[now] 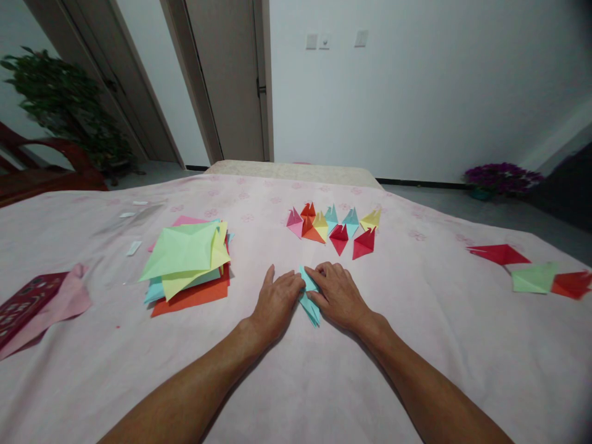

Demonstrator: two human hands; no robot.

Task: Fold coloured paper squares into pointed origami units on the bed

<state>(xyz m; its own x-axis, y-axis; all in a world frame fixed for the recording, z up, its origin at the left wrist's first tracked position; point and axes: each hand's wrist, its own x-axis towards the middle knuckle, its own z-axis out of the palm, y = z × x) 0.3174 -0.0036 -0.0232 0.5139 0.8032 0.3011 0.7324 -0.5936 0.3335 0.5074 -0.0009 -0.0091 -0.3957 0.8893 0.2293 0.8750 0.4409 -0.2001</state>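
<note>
A narrow folded piece of light blue origami paper lies on the pink cloth between my two hands, its split, pointed end toward me. From the left side, my left hand presses its bent fingers against the paper's edge, with the thumb sticking up. My right hand grips the paper from the right between thumb and curled fingers, which hide part of it. Just beyond my hands stands a group of folded paper cranes in red, orange, yellow, pink and blue.
At the left lies a stack of coloured paper sheets. Farther left are a dark red packet and small white slips. Several partly folded red and green papers lie at the right. The flowered tablecloth has soft wrinkles.
</note>
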